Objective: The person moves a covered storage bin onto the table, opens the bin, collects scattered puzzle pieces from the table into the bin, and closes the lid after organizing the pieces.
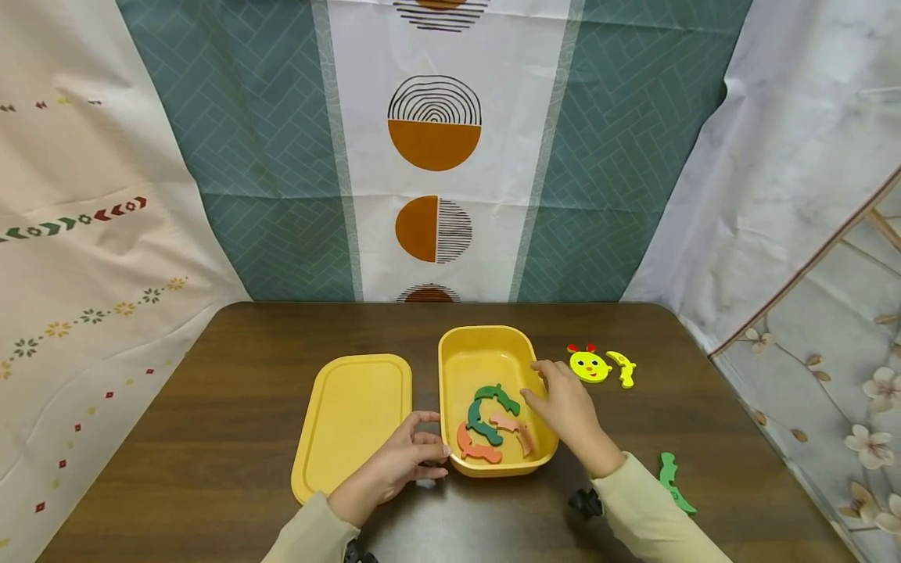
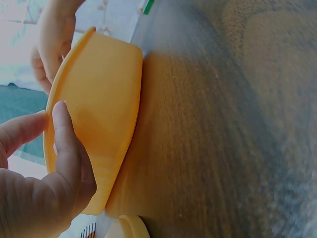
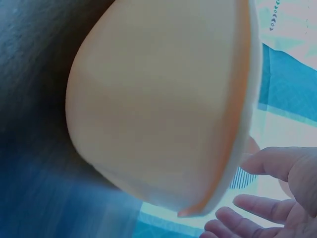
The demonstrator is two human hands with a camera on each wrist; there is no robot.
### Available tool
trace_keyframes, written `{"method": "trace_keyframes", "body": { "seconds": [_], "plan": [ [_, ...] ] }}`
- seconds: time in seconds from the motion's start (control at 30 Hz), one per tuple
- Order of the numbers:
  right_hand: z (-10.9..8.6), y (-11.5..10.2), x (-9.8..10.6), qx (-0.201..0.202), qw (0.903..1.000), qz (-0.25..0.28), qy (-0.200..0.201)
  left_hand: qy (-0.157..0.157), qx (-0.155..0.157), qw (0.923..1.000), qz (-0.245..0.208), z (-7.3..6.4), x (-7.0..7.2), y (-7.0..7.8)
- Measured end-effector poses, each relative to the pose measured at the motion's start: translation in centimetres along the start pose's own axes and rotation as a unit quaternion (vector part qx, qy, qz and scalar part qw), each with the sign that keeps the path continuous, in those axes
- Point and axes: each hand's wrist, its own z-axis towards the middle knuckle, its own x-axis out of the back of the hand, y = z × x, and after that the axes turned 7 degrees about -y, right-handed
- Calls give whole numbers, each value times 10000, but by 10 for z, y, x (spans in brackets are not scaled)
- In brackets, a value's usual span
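Note:
A yellow rectangular box (image 1: 493, 344) stands on the table with several curved, tabbed pieces inside. Among them are a green piece (image 1: 498, 397), a dark green piece (image 1: 482, 424), an orange piece (image 1: 479, 447) and a paler orange piece (image 1: 514, 428). My left hand (image 1: 408, 452) is at the box's near left side, thumb and fingers touching the rim and outer wall, as the left wrist view shows. Over the right rim sits my right hand (image 1: 565, 403), fingers spread and nothing visible in its grasp. In the right wrist view, the box wall (image 3: 158, 99) fills much of the frame.
Left of the box lies a flat yellow lid (image 1: 355, 418). On the right are a yellow smiling face piece (image 1: 589, 367) with red antennae and a curved yellow piece (image 1: 623, 371). A green curved piece (image 1: 669, 477) lies beside the right forearm. Patterned cloth hangs behind the table.

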Motion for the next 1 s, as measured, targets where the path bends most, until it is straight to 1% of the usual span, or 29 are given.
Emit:
{"method": "trace_keyframes", "body": {
  "seconds": [0.3,0.5,0.73,1.0],
  "plan": [
    [-8,12,12,-93,9998,-180,-9,-1,8,10000,-20,-1,1,1],
    [-16,23,19,-127,9989,-441,41,19,32,10000,-27,0,2,0],
    [-27,35,23,121,9955,-920,202,26,54,10000,8,1,1,1],
    [-40,54,26,388,9871,-1514,334,72,48,9999,112,1,0,1]
  ]
}}
